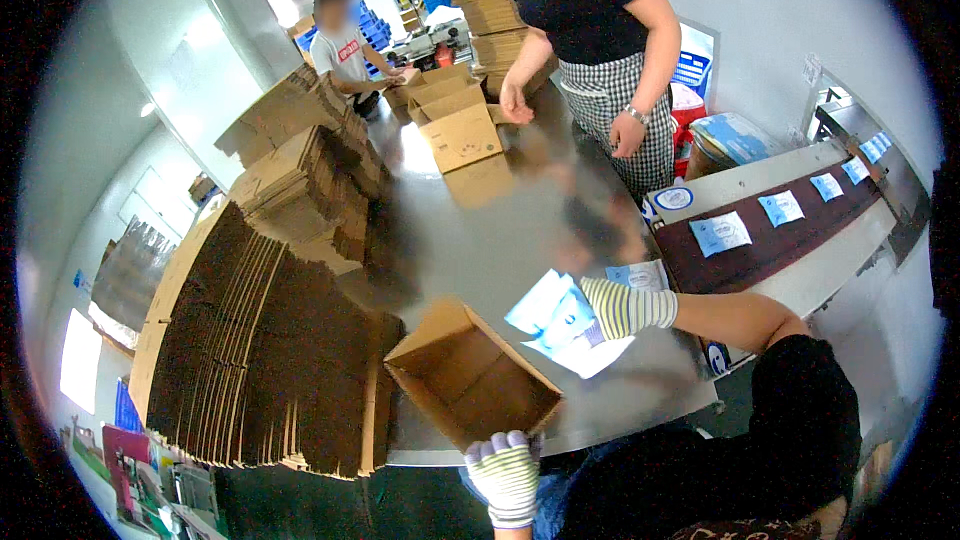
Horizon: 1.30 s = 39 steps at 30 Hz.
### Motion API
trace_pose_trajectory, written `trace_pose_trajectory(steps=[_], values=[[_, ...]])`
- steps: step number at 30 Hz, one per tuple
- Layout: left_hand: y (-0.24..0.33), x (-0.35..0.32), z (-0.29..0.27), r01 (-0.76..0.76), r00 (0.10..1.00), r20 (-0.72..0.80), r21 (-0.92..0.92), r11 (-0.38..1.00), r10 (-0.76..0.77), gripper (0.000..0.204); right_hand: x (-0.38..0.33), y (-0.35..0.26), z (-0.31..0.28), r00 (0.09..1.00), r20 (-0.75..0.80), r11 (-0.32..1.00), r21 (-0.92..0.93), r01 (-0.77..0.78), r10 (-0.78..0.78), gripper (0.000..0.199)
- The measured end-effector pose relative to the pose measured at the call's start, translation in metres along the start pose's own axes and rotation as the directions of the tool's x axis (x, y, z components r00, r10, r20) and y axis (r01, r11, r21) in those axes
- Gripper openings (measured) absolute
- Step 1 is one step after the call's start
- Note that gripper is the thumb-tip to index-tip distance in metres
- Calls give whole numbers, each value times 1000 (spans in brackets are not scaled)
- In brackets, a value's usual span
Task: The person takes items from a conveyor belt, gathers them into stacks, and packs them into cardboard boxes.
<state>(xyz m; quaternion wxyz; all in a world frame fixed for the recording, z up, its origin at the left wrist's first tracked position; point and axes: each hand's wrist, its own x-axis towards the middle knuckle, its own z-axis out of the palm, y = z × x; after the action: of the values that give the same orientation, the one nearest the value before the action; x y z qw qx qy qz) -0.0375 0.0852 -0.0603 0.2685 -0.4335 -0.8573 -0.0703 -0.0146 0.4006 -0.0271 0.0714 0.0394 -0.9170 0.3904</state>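
My right hand (628, 307), in a striped knit glove, grips a few blue-and-white packets (562, 318) fanned out over the metal table. The open cardboard box (432, 338) stands just left of them, its inside facing up and no packets visible in the part I see. At the box's near edge, my left hand (503, 475), gloved the same way, has its fingers bent over the rim. Another blue-and-white packet (645, 276) lies beyond my right hand, at the end of the conveyor, partly covered by that hand.
A dark conveyor belt (740, 258) on the right carries several spaced packets. Stacks of flattened cartons (215, 340) line the left side. Across the table (460, 250) stands another open carton (465, 130). One person (590, 20) stands beside it; a second (340, 50) works farther back.
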Motion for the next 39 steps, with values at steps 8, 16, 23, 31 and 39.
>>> trace_pose_trajectory(steps=[8, 16, 23, 31, 39], values=[[32, 4, -9, -60, 992, 118, 93, 994, 49, 25, 58, -99, 57, 797, 345, 829, -86, 553, -496, 24], [47, 0, -16, -97, 984, 160, 126, 987, 76, 15, 55, -16, 179, 638, 769, 824, -388, 414, 41, 45], [55, -22, 14, -150, 984, 97, 27, 988, 147, 8, 77, -37, 168, 319, 935, 631, -342, 697, 155, 27], [51, -22, 35, 38, 996, -80, 93, 995, -30, 20, 2, -77, 62, 800, 186, 754, -267, 600, -571, 57], [61, -4, 32, -16, 1000, -2, 141, 990, 17, 25, -84, -8, 83, 867, -353, 936, -127, 327, -351, 66]])
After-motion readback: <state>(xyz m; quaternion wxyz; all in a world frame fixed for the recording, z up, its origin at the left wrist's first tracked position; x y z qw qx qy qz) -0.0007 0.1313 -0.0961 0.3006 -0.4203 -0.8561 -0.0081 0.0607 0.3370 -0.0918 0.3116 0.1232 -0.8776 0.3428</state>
